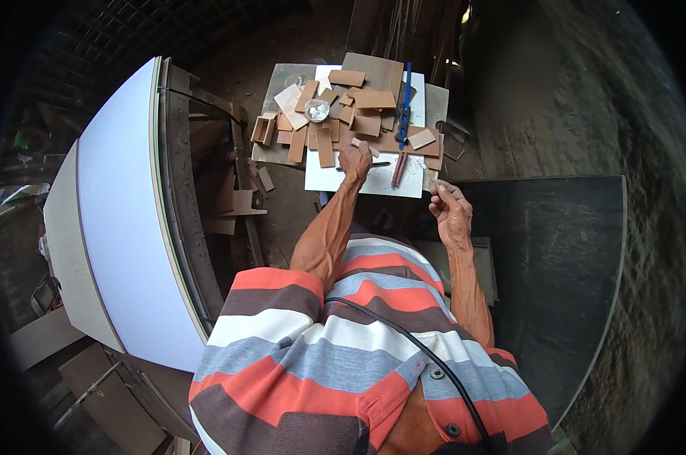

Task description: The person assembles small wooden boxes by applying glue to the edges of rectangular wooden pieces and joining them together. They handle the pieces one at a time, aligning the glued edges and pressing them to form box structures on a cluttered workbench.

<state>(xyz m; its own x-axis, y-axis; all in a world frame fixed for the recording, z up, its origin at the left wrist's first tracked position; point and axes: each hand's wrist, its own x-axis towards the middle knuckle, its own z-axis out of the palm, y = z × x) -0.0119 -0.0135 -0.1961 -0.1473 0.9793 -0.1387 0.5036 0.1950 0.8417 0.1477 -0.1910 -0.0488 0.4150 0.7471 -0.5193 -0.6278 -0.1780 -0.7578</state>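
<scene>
My left hand [354, 161] is closed at the near edge of the piled wood pieces, over a white board [324, 179]. A small pale strip of wood [374, 152] shows at its fingers, and the hand appears to grip it. To the right, just off the board's near corner, my right hand [452, 209] pinches a small, thin, pale thing [431, 180] whose kind I cannot make out. Between the hands lie a dark, slim pen-like stick [381, 164] and a dark red stick [399, 171]. Several flat brown wood pieces [325, 147] lie heaped beyond the left hand.
A round, clear dish [316, 111] with whitish contents sits among the pieces. Right of it lies a long blue caliper-like tool [405, 106]. A small open wooden box [264, 130] stands at the left. A large white panel [127, 212] rises left; a dark board [544, 265] is at right.
</scene>
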